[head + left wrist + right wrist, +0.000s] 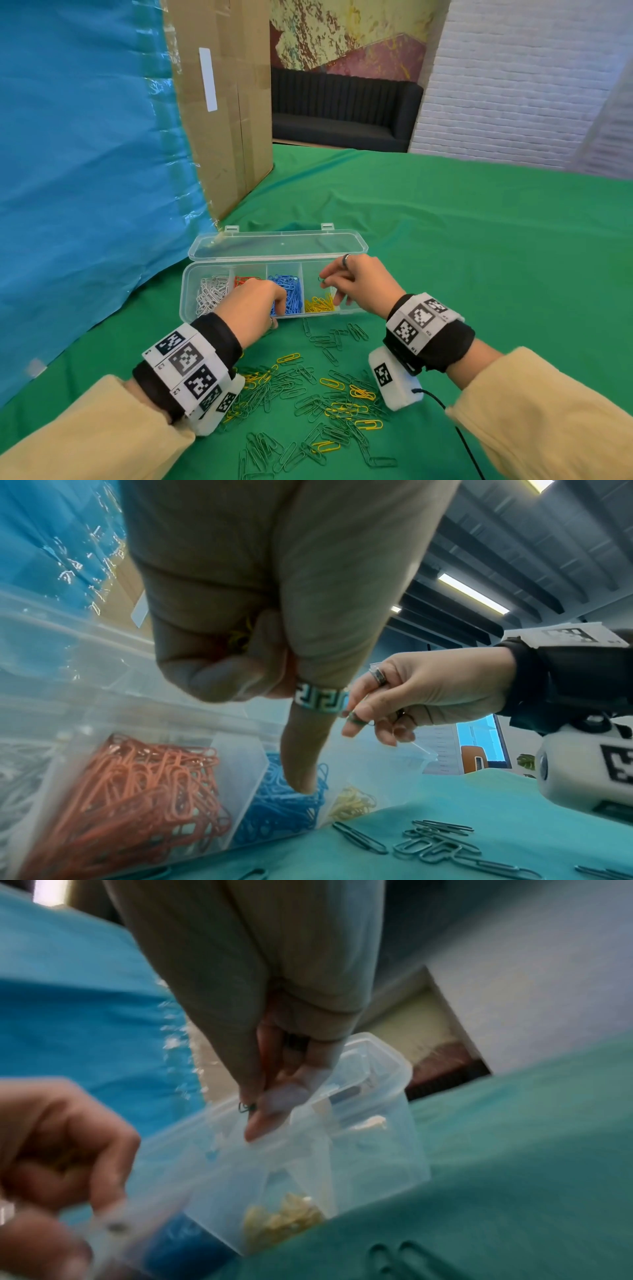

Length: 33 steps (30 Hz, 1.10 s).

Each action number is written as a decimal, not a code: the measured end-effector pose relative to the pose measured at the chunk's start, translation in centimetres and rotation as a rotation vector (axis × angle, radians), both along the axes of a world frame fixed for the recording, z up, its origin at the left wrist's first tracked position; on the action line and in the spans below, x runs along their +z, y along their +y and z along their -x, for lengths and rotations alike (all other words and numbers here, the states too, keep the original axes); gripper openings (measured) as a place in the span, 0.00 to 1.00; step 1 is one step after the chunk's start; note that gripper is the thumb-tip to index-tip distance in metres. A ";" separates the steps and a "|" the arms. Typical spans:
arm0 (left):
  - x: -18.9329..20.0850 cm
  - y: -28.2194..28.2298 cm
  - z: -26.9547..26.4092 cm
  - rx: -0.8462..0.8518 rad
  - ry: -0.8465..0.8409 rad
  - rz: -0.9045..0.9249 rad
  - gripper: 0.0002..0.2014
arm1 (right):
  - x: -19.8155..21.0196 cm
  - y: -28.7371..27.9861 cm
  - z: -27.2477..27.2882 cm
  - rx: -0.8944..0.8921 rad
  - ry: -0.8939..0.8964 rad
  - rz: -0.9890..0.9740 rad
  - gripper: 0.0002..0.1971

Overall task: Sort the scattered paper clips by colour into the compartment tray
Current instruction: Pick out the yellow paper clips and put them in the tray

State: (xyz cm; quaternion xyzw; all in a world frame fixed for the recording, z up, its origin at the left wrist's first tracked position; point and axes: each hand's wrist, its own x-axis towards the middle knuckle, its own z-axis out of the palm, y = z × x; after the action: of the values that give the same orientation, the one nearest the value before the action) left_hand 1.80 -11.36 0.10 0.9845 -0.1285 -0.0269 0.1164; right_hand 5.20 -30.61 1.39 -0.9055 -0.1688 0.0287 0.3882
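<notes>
The clear compartment tray [185,291] lies open on the green cloth, holding white, red, blue [291,294] and yellow clips [318,304] in separate compartments. My left hand [274,305] hovers over the red and blue compartments. In the left wrist view its curled fingers [205,680] hold yellow clips [240,638], and one ringed finger points down onto the blue clips [274,804]. My right hand [330,279] pinches a green clip [322,280] between thumb and fingertips above the tray's right end. That green clip [246,1107] also shows in the right wrist view.
Several green and yellow clips [308,394] lie scattered on the cloth between my wrists, near the front edge. The tray's lid [274,245] lies open behind it. A cardboard box [226,120] and blue plastic sheet [85,154] stand at the left. A black cable [459,431] trails from my right wrist.
</notes>
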 end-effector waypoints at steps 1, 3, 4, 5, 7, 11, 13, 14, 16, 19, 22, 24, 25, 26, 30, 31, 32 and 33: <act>0.0 0.0 0.0 0.004 -0.002 0.010 0.06 | 0.3 -0.5 -0.1 -0.029 -0.002 -0.040 0.03; 0.0 0.1 -0.1 0.015 -0.007 0.019 0.07 | 1.0 -1.5 -0.2 -0.111 -0.048 -0.068 0.03; -0.1 0.1 -0.1 0.023 -0.008 0.025 0.10 | 1.2 -2.0 -0.2 -0.160 -0.102 -0.015 0.03; -0.1 0.2 -0.2 0.031 -0.007 0.034 0.12 | 1.3 -2.4 -0.3 -0.199 -0.162 0.107 0.04; -0.1 0.2 -0.4 0.051 -0.007 0.057 0.14 | 1.4 -3.0 0.2 -0.239 -0.236 0.452 0.10; 0.2 0.3 -0.8 0.070 -0.030 0.107 0.09 | 0.9 -3.6 1.2 -0.159 -0.220 0.414 0.16; 0.4 0.2 -1.0 0.066 -0.057 0.112 0.03 | 0.8 -3.6 2.2 -0.106 -0.215 0.267 0.14; 0.5 0.2 -1.1 0.069 -0.065 0.118 0.02 | 0.9 -3.5 2.9 -0.076 -0.198 0.222 0.13; 0.6 0.2 -1.4 0.081 -0.073 0.137 0.02 | 0.9 -3.3 4.3 -0.008 -0.146 0.184 0.11; 0.9 0.2 -1.7 0.108 -0.062 0.165 0.02 | 0.8 -3.1 5.9 0.120 -0.020 0.236 0.12; 1.4 0.1 -1.5 0.100 -0.032 0.197 0.01 | 0.4 -2.9 6.6 0.237 0.063 0.379 0.12; 1.8 0.3 -0.9 0.076 -0.025 0.288 0.01 | 0.1 -2.5 6.9 0.306 0.104 0.448 0.12; 2.0 0.6 -0.4 0.069 -0.052 0.353 0.01 | -0.1 -2.2 6.9 0.341 0.118 0.481 0.12; 2.2 0.9 0.2 0.076 -0.084 0.409 0.01 | -0.4 -1.8 7.0 0.371 0.129 0.519 0.12; 2.1 3.3 2.3 0.113 0.014 0.399 0.03 | -1.6 -0.2 6.7 0.404 0.153 0.620 0.09; 1.8 3.9 2.6 0.115 0.091 0.312 0.04 | -1.7 0.2 6.6 0.398 0.157 0.636 0.09; 1.5 4.3 2.8 0.113 0.154 0.211 0.05 | -1.9 0.4 6.4 0.393 0.162 0.653 0.08; 1.2 4.6 3.0 0.112 0.205 0.115 0.07 | -2.0 0.7 6.3 0.399 0.161 0.666 0.05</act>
State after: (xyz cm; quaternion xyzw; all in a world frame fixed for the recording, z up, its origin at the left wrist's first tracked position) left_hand -1.19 -6.74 1.29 0.9739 -0.0620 -0.1134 0.1866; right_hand -1.06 -29.95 -0.63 -0.9261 -0.2919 0.2277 0.0723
